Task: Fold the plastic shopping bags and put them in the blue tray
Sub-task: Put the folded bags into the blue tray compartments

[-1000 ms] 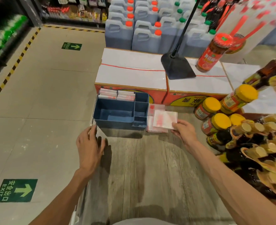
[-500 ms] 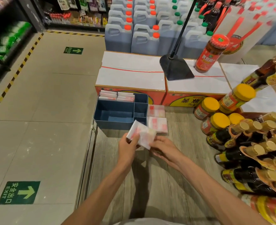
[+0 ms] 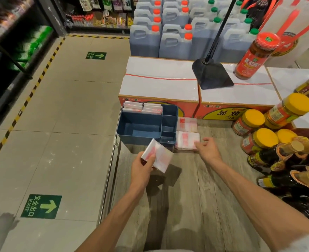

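My left hand (image 3: 143, 165) grips a folded white plastic bag with red print (image 3: 159, 157), held just in front of the blue tray (image 3: 137, 137). The tray has a large bare compartment, small side compartments and a back row filled with folded bags (image 3: 142, 107). To the tray's right lie two stacks of bags: a near stack (image 3: 185, 140) and a far stack (image 3: 187, 124). My right hand (image 3: 207, 148) reaches to the near stack, its fingertips pinching the stack's right edge.
Everything sits on a wooden platform (image 3: 195, 197) with a metal rail along its left edge. Red cartons with white tops (image 3: 159, 84) stand behind the tray. Yellow-lidded jars (image 3: 264, 139) and sauce bottles crowd the right side. A black stand base (image 3: 212, 75) rests on the cartons.
My right hand let go of the folded bag and moved right to the near stack. My left hand keeps the bag and has lowered a little.
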